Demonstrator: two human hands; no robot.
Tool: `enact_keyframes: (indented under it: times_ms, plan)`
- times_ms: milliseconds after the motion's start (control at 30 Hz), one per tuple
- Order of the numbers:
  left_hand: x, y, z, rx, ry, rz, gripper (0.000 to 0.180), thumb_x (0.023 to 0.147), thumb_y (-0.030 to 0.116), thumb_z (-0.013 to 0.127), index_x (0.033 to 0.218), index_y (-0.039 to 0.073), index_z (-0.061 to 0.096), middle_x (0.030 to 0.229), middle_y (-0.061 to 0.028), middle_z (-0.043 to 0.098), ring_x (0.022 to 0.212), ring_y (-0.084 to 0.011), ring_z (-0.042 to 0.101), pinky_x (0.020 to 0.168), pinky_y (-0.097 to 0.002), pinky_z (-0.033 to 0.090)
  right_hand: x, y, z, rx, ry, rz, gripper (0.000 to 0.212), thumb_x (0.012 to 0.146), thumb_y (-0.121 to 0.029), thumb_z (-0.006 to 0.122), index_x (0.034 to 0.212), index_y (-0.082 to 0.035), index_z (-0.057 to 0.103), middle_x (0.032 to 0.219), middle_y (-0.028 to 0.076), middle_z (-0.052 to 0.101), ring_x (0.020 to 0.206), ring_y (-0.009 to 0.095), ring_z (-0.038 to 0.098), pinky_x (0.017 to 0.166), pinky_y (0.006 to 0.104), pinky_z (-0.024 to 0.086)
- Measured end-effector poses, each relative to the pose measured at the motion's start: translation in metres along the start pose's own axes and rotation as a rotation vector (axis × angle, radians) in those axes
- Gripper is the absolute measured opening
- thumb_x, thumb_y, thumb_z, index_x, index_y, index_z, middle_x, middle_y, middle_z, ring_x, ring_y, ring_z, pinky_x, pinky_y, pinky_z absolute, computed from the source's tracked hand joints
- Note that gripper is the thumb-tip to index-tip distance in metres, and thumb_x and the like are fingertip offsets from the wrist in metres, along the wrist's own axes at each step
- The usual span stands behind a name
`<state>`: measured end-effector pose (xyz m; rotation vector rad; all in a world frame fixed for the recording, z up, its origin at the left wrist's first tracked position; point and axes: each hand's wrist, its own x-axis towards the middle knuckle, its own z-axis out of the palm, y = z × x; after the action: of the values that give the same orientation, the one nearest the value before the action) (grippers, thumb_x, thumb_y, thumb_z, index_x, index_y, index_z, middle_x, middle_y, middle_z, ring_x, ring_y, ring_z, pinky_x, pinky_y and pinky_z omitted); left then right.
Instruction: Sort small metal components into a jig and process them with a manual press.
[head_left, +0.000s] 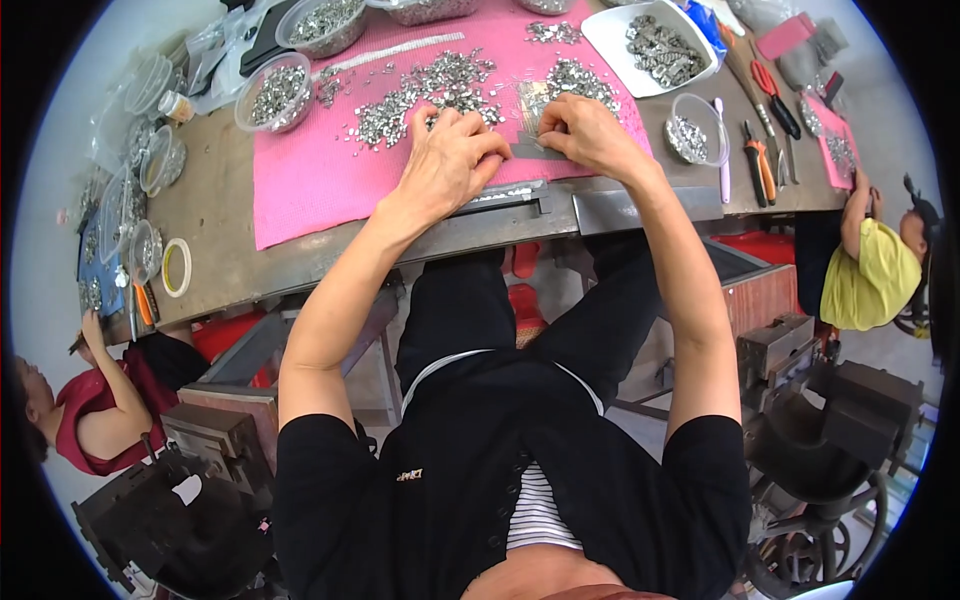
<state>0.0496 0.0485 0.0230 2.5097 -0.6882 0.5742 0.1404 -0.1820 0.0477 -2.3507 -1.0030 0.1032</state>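
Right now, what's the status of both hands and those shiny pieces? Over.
Left hand at the shiny pieces, grip unclear. Right hand at a grey strip. Pieces loose on pink mat; nothing visibly blocking.

Both hands (447,165) (592,137) over pink mat (290,190), beside loose silvery pieces (383,122); white tray (608,38), orange-handled pliers (766,174) off to right.

Yellow shirt (873,283), red-handled tool (776,100), orange-handled pliers (766,176)
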Motion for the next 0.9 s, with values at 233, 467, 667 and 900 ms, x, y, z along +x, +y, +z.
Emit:
enact_keyframes:
  times_ms: [233, 467, 667, 900]
  plan:
    - [0.002, 0.003, 0.002, 0.058, -0.027, 0.01, 0.008, 0.087, 0.022, 0.075, 0.092, 0.017, 0.077, 0.091, -0.0005, 0.063, 0.096, -0.0217, 0.058, 0.105, -0.0537, 0.03, -0.008, -0.001, 0.007, -0.2, 0.008, -0.138, 0.014, 0.088, -0.011, 0.067, 0.088, 0.001, 0.06, 0.088, 0.016, 0.061, 0.09, 0.036, 0.061, 0.08, 0.0459, 0.049]
    - [0.001, 0.007, 0.0, 0.079, -0.041, -0.001, 0.007, 0.087, 0.021, 0.075, 0.092, 0.015, 0.076, 0.092, -0.0006, 0.063, 0.098, -0.0227, 0.059, 0.105, -0.0548, 0.031, -0.033, -0.03, 0.001, 0.04, 0.176, -0.046, 0.01, 0.092, -0.006, 0.064, 0.097, 0.002, 0.059, 0.088, 0.017, 0.063, 0.085, 0.034, 0.063, 0.078, 0.0417, 0.05]
    - [0.002, 0.009, 0.0, 0.1, -0.021, 0.021, 0.008, 0.088, 0.019, 0.073, 0.094, 0.014, 0.072, 0.091, -0.0018, 0.062, 0.097, -0.0227, 0.059, 0.105, -0.0521, 0.033, -0.062, -0.061, 0.029, 0.36, 0.382, 0.067, 0.008, 0.091, -0.002, 0.069, 0.099, 0.0, 0.069, 0.091, 0.013, 0.069, 0.079, 0.025, 0.066, 0.071, 0.035, 0.052]
    - [-0.007, 0.019, -0.009, -0.297, 0.073, -0.176, 0.008, 0.091, 0.006, 0.066, 0.096, 0.003, 0.062, 0.09, -0.0098, 0.064, 0.089, -0.03, 0.06, 0.084, -0.0418, 0.046, -0.072, -0.064, 0.064, 0.526, 0.465, 0.095, 0.006, 0.091, -0.004, 0.069, 0.097, -0.001, 0.069, 0.099, 0.008, 0.072, 0.095, 0.022, 0.067, 0.086, 0.0343, 0.05]
